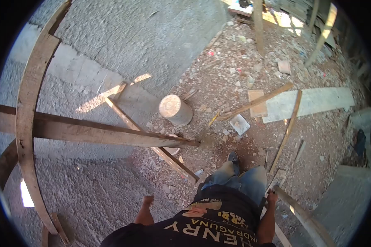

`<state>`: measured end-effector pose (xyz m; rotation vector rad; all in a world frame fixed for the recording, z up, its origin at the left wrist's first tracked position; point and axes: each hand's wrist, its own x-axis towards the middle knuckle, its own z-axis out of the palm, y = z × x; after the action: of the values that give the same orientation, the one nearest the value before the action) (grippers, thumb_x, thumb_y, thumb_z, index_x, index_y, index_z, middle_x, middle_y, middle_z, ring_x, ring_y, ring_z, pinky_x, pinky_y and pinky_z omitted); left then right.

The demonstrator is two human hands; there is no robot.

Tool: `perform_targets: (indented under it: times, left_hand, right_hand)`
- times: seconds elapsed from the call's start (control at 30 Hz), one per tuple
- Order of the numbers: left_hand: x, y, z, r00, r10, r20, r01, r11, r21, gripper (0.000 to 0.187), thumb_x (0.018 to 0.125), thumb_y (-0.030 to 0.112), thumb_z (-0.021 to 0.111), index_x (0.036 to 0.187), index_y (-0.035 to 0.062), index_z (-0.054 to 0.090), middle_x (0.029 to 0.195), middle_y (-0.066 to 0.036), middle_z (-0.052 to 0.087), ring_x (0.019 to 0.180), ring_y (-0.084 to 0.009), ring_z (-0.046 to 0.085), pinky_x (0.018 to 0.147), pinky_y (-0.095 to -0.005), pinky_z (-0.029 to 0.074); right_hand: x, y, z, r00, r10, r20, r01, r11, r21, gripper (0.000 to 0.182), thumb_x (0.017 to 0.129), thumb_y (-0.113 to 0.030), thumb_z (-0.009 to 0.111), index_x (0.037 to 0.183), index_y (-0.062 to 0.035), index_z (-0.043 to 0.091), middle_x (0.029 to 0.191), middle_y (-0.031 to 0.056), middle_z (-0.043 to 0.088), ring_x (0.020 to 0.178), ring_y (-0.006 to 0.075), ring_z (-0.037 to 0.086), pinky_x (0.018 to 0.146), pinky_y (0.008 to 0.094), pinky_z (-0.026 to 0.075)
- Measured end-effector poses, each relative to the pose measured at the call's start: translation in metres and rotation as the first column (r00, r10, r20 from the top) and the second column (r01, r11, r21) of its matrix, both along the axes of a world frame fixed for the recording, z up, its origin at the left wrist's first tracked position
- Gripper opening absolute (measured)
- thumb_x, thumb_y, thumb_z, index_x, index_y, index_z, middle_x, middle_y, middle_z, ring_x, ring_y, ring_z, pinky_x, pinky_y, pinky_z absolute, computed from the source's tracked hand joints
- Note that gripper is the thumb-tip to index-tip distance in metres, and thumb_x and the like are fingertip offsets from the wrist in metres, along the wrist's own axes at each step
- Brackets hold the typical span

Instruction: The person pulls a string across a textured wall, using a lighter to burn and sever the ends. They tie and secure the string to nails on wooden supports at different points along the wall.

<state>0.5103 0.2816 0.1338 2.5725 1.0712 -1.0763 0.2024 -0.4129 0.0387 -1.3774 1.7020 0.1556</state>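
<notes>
My right hand (272, 196) is closed around the top end of a rough wooden pole (303, 216), which slants down to the lower right beside my leg. My left hand (147, 200) hangs at my side next to the grey plastered wall (123, 37); its fingers are curled and nothing shows in it. I stand on a rubble-strewn floor in jeans, with one shoe (233, 157) visible ahead of me.
A dark timber beam (103, 133) braces across the wall, crossed by a slanted batten (152, 144). A curved plank (27, 107) arcs at the left. A cylindrical bucket (175, 109) lies ahead. A pale board (313, 103), thin sticks (286, 133) and debris litter the ground.
</notes>
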Motion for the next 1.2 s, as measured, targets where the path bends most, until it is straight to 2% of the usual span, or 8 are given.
perform_targets:
  times: [0.1, 0.17, 0.23, 0.37, 0.6, 0.77, 1.0, 1.2]
  left_hand:
    - [0.02, 0.023, 0.016, 0.936, -0.283, 0.211, 0.263, 0.958, 0.116, 0.04, 0.081, 0.035, 0.062, 0.087, -0.0033, 0.069, 0.085, -0.025, 0.068, 0.088, -0.0375, 0.067, 0.077, -0.0438, 0.051]
    - [0.025, 0.038, 0.012, 0.773, -0.514, 0.372, 0.395, 0.849, 0.352, 0.034, 0.084, 0.032, 0.059, 0.073, 0.0001, 0.066, 0.061, -0.011, 0.061, 0.059, -0.0235, 0.062, 0.059, -0.0406, 0.05]
    - [0.034, -0.038, 0.066, 0.813, -0.096, 0.574, -0.049, 0.971, 0.232, 0.027, 0.084, 0.023, 0.059, 0.08, -0.0029, 0.066, 0.066, -0.012, 0.062, 0.064, -0.0212, 0.061, 0.063, -0.0383, 0.048]
    - [0.022, -0.145, 0.118, 0.507, 0.262, 0.821, -0.216, 0.961, -0.173, 0.03, 0.091, 0.023, 0.055, 0.096, -0.0057, 0.064, 0.081, -0.017, 0.067, 0.077, -0.0278, 0.065, 0.073, -0.0386, 0.049]
    - [0.022, -0.282, 0.17, 0.203, 0.225, 0.953, -0.279, 0.946, -0.164, 0.03, 0.094, 0.025, 0.052, 0.098, -0.0026, 0.064, 0.082, -0.01, 0.066, 0.077, -0.0181, 0.06, 0.073, -0.0334, 0.046]
    - [0.019, -0.366, 0.213, 0.233, 0.372, 0.898, -0.378, 0.886, -0.269, 0.024, 0.094, 0.022, 0.052, 0.097, 0.0011, 0.064, 0.081, -0.008, 0.064, 0.077, -0.0151, 0.057, 0.075, -0.0318, 0.046]
    - [-0.021, -0.45, 0.226, 0.481, 0.422, 0.769, -0.11, 0.899, -0.424, 0.019, 0.092, 0.016, 0.056, 0.1, 0.0009, 0.064, 0.095, -0.013, 0.066, 0.091, -0.0242, 0.063, 0.084, -0.0348, 0.048]
    - [-0.06, -0.437, 0.209, 0.59, 0.258, 0.765, 0.228, 0.856, -0.464, 0.021, 0.095, 0.019, 0.056, 0.106, 0.0021, 0.063, 0.1, -0.014, 0.064, 0.093, -0.0291, 0.063, 0.081, -0.0388, 0.048]
  right_hand:
    - [-0.005, -0.007, -0.004, 0.987, 0.156, -0.025, -0.157, 0.987, -0.022, 0.037, 0.076, -0.03, 0.066, 0.088, 0.0049, 0.069, 0.085, 0.0168, 0.069, 0.075, 0.0268, 0.064, 0.065, 0.0415, 0.046]
    - [0.005, -0.041, -0.005, 0.977, 0.213, -0.01, -0.213, 0.977, -0.019, 0.036, 0.076, -0.03, 0.066, 0.088, 0.0049, 0.069, 0.084, 0.0166, 0.069, 0.074, 0.0267, 0.064, 0.064, 0.0415, 0.046]
    - [0.022, -0.082, -0.015, 0.967, 0.255, 0.022, -0.255, 0.967, -0.008, 0.035, 0.077, -0.028, 0.065, 0.087, 0.0051, 0.068, 0.083, 0.0163, 0.068, 0.074, 0.0265, 0.063, 0.064, 0.0414, 0.046]
    - [0.064, -0.161, -0.027, 0.933, 0.351, 0.081, -0.354, 0.935, 0.03, 0.033, 0.078, -0.026, 0.064, 0.086, 0.0055, 0.067, 0.081, 0.0155, 0.067, 0.073, 0.0261, 0.062, 0.063, 0.0413, 0.046]
    - [0.208, -0.282, -0.019, 0.857, 0.47, 0.21, -0.484, 0.875, 0.015, 0.03, 0.086, -0.028, 0.062, 0.082, 0.0014, 0.065, 0.063, 0.0083, 0.056, 0.046, 0.0157, 0.048, 0.043, 0.0323, 0.037]
    - [0.343, -0.298, -0.061, 0.601, 0.7, 0.385, -0.593, 0.714, -0.373, 0.03, 0.088, -0.025, 0.063, 0.065, -0.0083, 0.052, 0.053, -0.002, 0.04, 0.041, 0.0102, 0.037, 0.039, 0.0273, 0.028]
    - [0.424, -0.072, 0.227, 0.072, 0.781, 0.621, -0.987, 0.146, -0.069, 0.032, 0.083, -0.024, 0.071, 0.099, 0.003, 0.067, 0.078, 0.006, 0.062, 0.063, 0.0108, 0.054, 0.057, 0.026, 0.045]
    - [0.375, 0.076, 0.289, -0.295, 0.601, 0.742, -0.955, -0.202, -0.216, 0.04, 0.083, -0.017, 0.072, 0.118, -0.001, 0.064, 0.09, 0.0084, 0.068, 0.076, 0.0129, 0.062, 0.067, 0.0271, 0.05]
